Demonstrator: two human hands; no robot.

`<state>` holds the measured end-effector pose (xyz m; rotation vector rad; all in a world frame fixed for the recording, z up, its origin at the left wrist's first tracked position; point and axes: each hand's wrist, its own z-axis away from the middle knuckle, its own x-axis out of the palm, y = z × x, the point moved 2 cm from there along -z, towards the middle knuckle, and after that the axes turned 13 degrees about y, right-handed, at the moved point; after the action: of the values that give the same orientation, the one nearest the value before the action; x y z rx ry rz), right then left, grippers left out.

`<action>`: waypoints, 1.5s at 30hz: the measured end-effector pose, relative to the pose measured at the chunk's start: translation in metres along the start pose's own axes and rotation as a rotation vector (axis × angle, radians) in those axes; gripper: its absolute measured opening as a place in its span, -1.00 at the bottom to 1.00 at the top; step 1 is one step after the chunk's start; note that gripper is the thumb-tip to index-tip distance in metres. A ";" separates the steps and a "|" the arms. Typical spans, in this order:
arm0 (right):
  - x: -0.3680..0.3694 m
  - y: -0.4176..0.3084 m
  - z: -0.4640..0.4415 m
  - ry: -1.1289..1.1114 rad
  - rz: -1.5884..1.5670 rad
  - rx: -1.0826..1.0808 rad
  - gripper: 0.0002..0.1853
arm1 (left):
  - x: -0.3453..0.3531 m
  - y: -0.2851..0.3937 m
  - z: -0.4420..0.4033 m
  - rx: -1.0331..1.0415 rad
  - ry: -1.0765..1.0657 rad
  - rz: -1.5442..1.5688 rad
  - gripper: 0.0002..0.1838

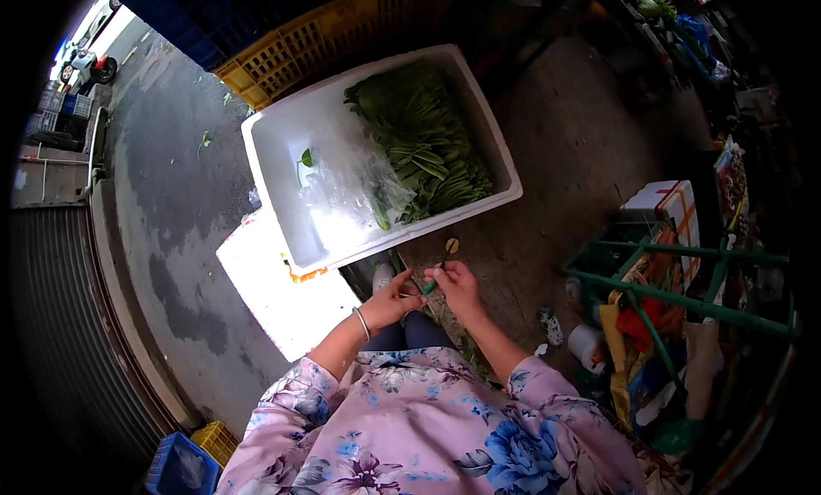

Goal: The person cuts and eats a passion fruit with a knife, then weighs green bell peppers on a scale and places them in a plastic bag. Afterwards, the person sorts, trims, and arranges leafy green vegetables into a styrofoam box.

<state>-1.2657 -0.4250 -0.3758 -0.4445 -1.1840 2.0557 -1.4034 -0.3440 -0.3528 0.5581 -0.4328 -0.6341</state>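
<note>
My left hand (392,300), with a bangle at the wrist, has its index finger and thumb apart, the thumb close to a small green piece (430,286). My right hand (458,287) is closed on a thin dark tool (446,256) that points away from me; its kind is too small to tell. The green piece shows at the right fingertips, and I cannot tell if it belongs to the tool. Just beyond my hands stands a white foam box (505,157) with stacked leafy greens (419,140) on its right side and a crumpled clear plastic bag (351,187) beside them.
Yellow crates (299,54) stand behind the foam box. A white foam lid or box (278,294) lies at its near left. To the right is a green metal frame (684,294) with mixed goods around it. A blue crate (175,465) sits at the lower left.
</note>
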 end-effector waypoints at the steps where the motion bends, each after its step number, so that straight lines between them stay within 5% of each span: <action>1: -0.006 -0.006 -0.018 0.059 -0.047 -0.082 -0.86 | -0.019 0.014 -0.004 0.051 0.002 0.019 -0.34; 4: -0.029 -0.044 -0.072 0.325 -0.001 -0.138 -0.93 | -0.105 0.052 -0.022 0.272 0.466 -0.156 -0.49; 8: -0.040 -0.107 -0.160 0.539 0.605 -0.480 -0.82 | -0.240 0.074 -0.053 0.591 1.261 -0.557 -0.37; 10: -0.030 -0.139 -0.194 0.622 0.945 -0.415 -0.72 | -0.280 0.086 -0.065 0.388 1.329 -0.477 -0.23; 12: -0.033 -0.141 -0.243 0.554 1.065 -0.814 -0.59 | -0.331 0.072 -0.100 0.306 1.308 -0.371 -0.14; 14: -0.020 -0.160 -0.266 0.408 1.204 -0.502 -0.58 | -0.343 0.081 -0.111 0.166 1.148 -0.072 -0.12; 18: -0.025 -0.135 -0.320 0.374 1.171 -0.482 -0.48 | -0.367 0.076 -0.144 0.079 0.785 0.230 -0.42; 23: -0.025 -0.111 -0.331 0.469 1.194 -0.187 -0.59 | -0.326 0.107 -0.150 -0.076 0.869 0.074 -0.66; 32: -0.041 -0.119 -0.272 0.442 1.149 -0.226 -0.72 | -0.372 0.104 -0.148 0.087 0.827 -0.063 -0.69; 40: -0.163 -0.018 -0.079 0.742 0.622 0.114 -0.59 | -0.219 0.194 -0.048 0.300 0.762 -0.356 -0.73; 42: -0.183 0.005 -0.029 0.846 0.610 0.218 -0.57 | -0.189 0.212 -0.053 0.335 0.667 -0.419 -0.63; 45: -0.228 0.075 0.037 0.937 0.436 0.370 -0.44 | -0.054 0.200 -0.037 0.551 0.469 -0.555 -0.44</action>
<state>-1.1618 -0.6376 -0.4324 -1.3674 -0.1462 1.9388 -1.3366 -0.1616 -0.2714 1.3465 0.0119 -0.8847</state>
